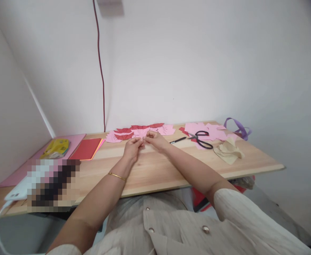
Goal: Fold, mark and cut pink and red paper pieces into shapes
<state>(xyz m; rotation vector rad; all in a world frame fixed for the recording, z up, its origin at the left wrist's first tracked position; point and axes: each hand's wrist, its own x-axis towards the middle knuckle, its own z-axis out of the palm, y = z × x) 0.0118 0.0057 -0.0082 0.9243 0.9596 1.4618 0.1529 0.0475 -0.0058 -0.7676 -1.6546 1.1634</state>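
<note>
My left hand (133, 148) and my right hand (155, 140) meet over the middle of the table, fingertips pinched close together. Between them is a small piece of pink paper (143, 138), mostly hidden by the fingers. Just behind lie several cut and creased paper pieces, pink ones (168, 129) and red ones (124, 136), in a spread along the wall. To the right of my right hand rest a black pen (178, 140) and black-handled scissors (203, 140), whose blades point left.
Pink paper sheets (197, 127) are scattered at the back right, near crumpled tan paper (229, 151) and a purple ribbon (238, 127). At left are red paper (86, 148), a yellow packet (56, 148) and a white device (18, 187) with a cable. The wooden table (155, 173) meets the wall.
</note>
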